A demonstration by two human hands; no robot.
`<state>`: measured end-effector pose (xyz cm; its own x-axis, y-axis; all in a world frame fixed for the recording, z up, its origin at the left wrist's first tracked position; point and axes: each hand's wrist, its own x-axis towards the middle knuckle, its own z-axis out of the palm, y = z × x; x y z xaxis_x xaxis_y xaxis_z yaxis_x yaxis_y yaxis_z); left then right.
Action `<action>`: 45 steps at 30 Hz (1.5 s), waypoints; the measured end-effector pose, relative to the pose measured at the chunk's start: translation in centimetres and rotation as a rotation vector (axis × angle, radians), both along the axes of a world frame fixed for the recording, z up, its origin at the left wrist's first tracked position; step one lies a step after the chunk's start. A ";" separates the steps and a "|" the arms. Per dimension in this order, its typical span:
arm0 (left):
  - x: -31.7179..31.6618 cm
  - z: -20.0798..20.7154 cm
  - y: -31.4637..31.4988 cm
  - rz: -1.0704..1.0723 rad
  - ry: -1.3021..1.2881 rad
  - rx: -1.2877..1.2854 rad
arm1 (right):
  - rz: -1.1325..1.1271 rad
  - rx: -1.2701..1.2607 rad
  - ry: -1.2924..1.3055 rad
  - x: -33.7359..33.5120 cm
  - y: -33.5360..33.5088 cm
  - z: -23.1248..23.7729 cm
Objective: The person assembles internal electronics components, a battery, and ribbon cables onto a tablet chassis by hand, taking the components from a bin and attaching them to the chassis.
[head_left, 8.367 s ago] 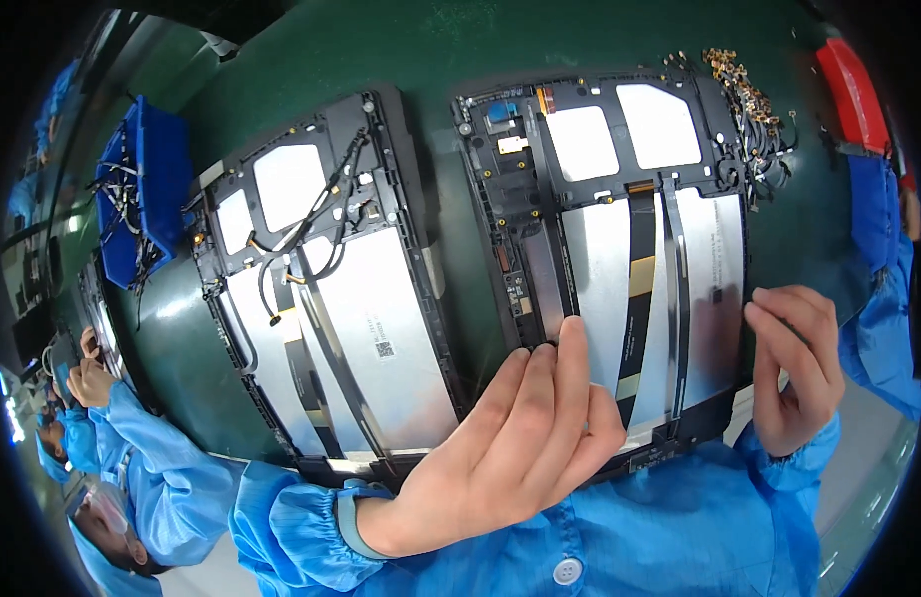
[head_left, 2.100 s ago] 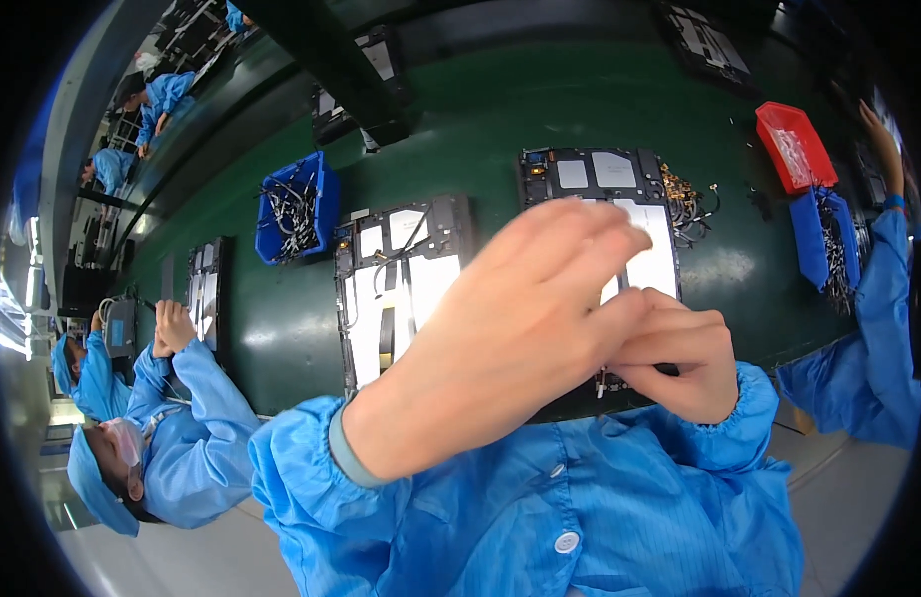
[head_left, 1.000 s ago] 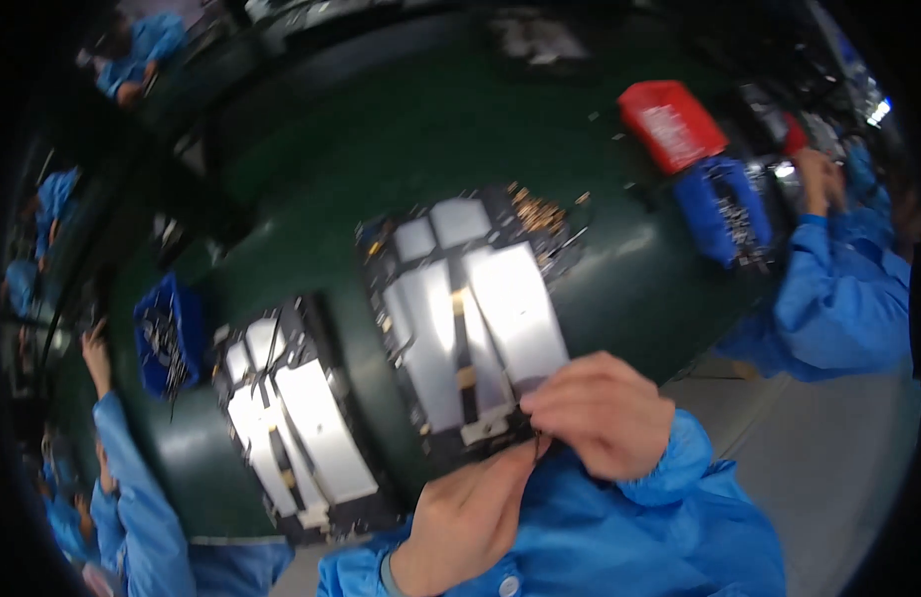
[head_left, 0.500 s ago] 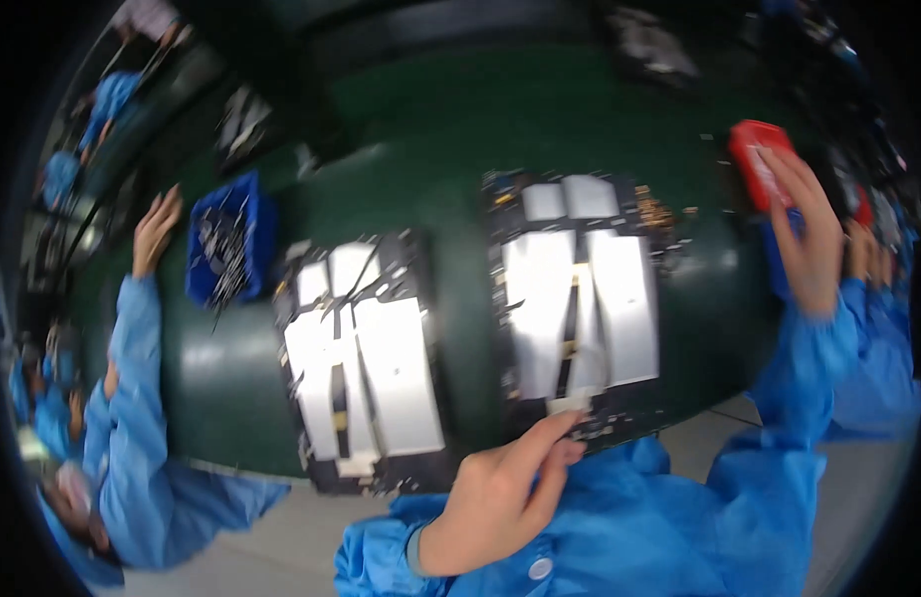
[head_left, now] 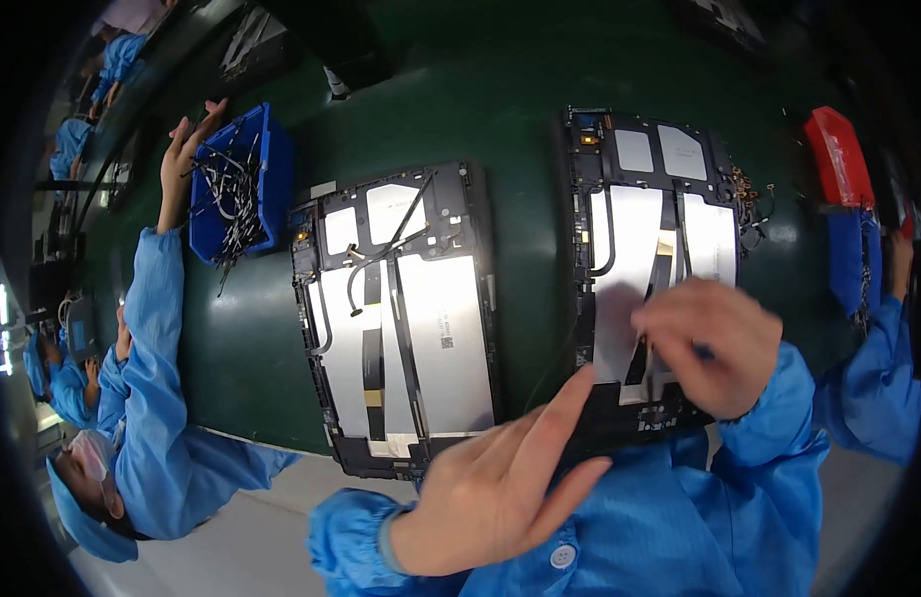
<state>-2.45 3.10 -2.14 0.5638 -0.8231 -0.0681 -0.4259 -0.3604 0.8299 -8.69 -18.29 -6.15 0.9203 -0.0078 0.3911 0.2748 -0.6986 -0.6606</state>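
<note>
An opened tablet [head_left: 624, 224] with silver battery panels and a black frame lies in front of me on the right. Over its lower half hovers my right hand [head_left: 719, 343], thumb and fingertips pinched together; whatever they hold, if anything, is too small to make out. Dark strips run along the tablet's middle just below those fingertips. My left hand [head_left: 500, 478] is open, index finger and thumb stretched out by the tablet's lower left corner. Part of it overlaps the lower right corner of a second opened tablet [head_left: 445, 348], across which a loose black cable [head_left: 406, 219] lies.
A blue bin [head_left: 283, 184] of black cables stands at the left, beside a co-worker's hand [head_left: 182, 159]. Small copper-coloured parts [head_left: 747, 199] lie right of the nearer tablet. Farther right are a red bin [head_left: 840, 149] and a blue bin [head_left: 850, 264] on the green table [head_left: 410, 119].
My right hand has come from the red bin to the right tablet, its fingers now pinched. My left hand has left that tablet's lower edge and opened. The view has shifted.
</note>
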 end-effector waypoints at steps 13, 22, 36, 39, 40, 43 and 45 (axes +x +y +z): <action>6.0 -3.7 -2.6 -0.285 -0.832 0.080 | -0.306 0.222 0.300 2.7 0.1 -1.3; 6.4 -5.0 -3.6 -0.411 -1.056 0.059 | -0.263 0.083 0.299 3.0 -0.1 -0.9; 5.0 -5.7 -5.2 -0.436 -0.937 -0.063 | -0.326 0.149 0.303 3.4 -1.4 -1.7; 5.0 -6.0 -5.5 -0.420 -0.907 -0.035 | -0.323 0.140 0.262 3.3 -1.5 -2.4; 4.9 -6.0 -5.5 -0.423 -0.905 -0.037 | -0.315 0.139 0.242 3.3 -1.6 -2.5; 4.8 -6.2 -5.6 -0.441 -0.921 -0.022 | -0.360 0.162 0.329 3.6 -1.8 -1.5; 4.8 -6.0 -5.4 -0.434 -0.956 0.005 | -0.351 0.141 0.276 4.2 -1.6 -2.0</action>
<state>2.31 -2.30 -8.10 0.0414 -0.9685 0.2456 -0.9966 -0.0226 0.0787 -4.46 -19.92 -8.13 0.9218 -0.3733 0.1042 -0.1621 -0.6157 -0.7711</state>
